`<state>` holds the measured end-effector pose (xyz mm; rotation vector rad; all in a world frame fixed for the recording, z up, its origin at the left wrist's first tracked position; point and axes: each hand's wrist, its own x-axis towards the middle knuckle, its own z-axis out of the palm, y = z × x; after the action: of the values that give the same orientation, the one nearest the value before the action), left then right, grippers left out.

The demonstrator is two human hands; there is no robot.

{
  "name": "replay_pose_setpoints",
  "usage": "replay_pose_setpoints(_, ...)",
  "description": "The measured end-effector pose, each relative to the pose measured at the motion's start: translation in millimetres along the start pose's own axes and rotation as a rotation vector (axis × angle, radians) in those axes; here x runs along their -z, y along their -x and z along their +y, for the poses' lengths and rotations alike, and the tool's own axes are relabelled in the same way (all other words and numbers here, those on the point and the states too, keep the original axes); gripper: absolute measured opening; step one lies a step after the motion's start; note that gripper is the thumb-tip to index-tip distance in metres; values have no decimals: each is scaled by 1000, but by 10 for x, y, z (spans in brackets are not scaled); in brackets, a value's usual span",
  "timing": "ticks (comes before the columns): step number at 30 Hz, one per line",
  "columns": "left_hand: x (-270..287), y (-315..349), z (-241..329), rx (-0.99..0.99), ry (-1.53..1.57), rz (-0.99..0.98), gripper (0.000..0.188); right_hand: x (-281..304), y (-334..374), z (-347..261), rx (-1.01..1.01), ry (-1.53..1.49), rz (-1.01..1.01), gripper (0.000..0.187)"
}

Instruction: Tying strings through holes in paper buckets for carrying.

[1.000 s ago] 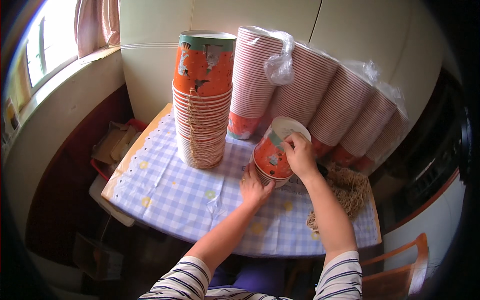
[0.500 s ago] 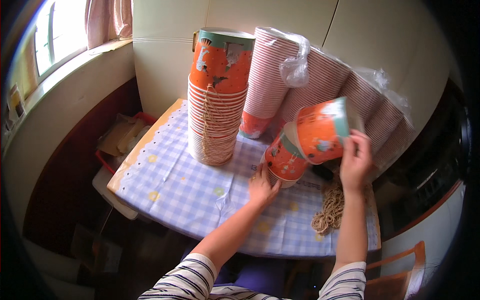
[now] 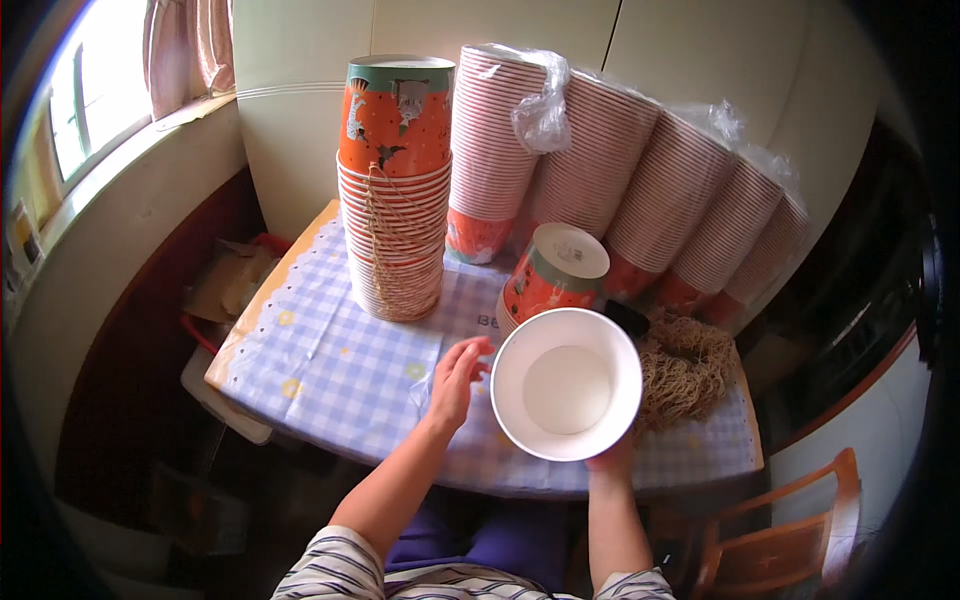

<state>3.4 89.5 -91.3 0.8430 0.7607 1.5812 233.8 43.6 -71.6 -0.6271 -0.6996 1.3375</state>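
In my right hand [image 3: 612, 458] is a paper bucket [image 3: 567, 390], its white inside and round mouth facing up at me. Most of that hand's fingers are hidden behind the bucket. My left hand [image 3: 458, 380] is open just left of the bucket's rim, fingers stretched out and holding nothing. Right behind the held bucket stands a short stack of upside-down orange and green paper buckets [image 3: 553, 285]. To the left rises a tall stack of similar buckets [image 3: 395, 190], with twine cords [image 3: 385, 245] hanging down its side.
Several tall plastic-wrapped bucket stacks [image 3: 600, 150] line the back of the table. A heap of twine cords [image 3: 690, 368] lies at the right beside a black object [image 3: 627, 317]. The table has a blue checked cloth [image 3: 330, 340]. A wooden chair [image 3: 785, 530] stands at lower right.
My right hand has lifted the bucket off the short stack, brought it nearer and turned its mouth toward me. My left hand has let go of the short stack and moved left.
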Motion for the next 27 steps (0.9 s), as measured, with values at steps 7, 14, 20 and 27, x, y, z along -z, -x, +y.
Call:
replay_pose_setpoints(7,263,399,520,-92,-262,-136,40,36,-118,350,-419,-107,143,37)
replay_pose_setpoints(14,100,297,582,-92,-303,99,27,-63,-155,105,-702,347,-55,29)
replay_pose_setpoints(20,-68,350,627,-202,-508,101,28,220,-233,-402,-219,1460,-214,19)
replay_pose_setpoints(27,-58,296,585,-268,-580,91,31,522,-548,-1233,100,1807,-116,17)
